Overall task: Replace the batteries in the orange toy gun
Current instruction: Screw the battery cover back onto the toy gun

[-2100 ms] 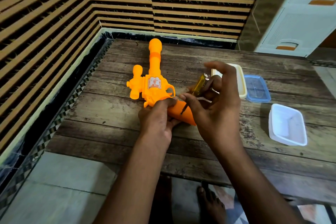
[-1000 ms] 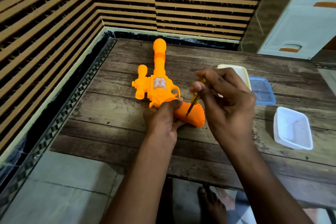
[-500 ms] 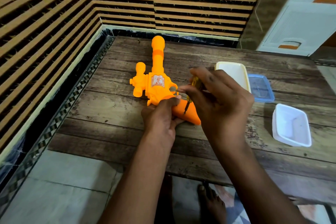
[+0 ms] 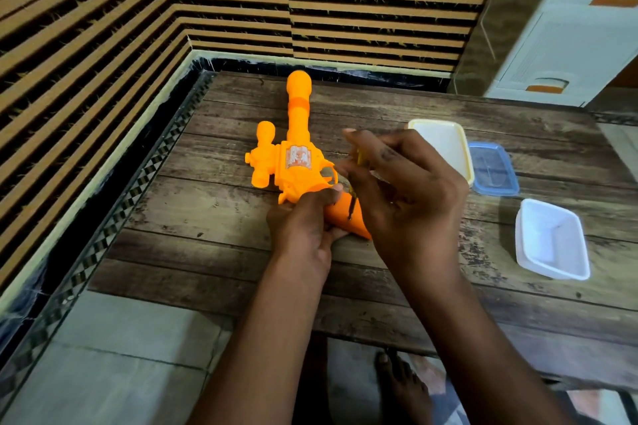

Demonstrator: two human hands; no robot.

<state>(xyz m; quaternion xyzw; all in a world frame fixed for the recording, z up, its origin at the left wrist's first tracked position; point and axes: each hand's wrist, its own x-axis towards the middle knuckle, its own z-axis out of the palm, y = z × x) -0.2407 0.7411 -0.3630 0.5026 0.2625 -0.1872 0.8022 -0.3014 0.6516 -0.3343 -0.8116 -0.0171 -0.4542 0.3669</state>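
While left hand [image 4: 303,224] clamps toy gun [image 4: 297,162] grip, right hand [image 4: 407,193] pinches apparent screwdriver [image 4: 352,200]

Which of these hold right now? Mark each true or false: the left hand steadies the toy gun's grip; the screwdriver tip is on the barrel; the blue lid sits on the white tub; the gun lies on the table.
1. The left hand steadies the grip of the toy gun. True.
2. The screwdriver tip is on the barrel. False: the right hand holds it against the grip.
3. The blue lid sits on the white tub. False: they lie apart.
4. The gun lies on the table. True.
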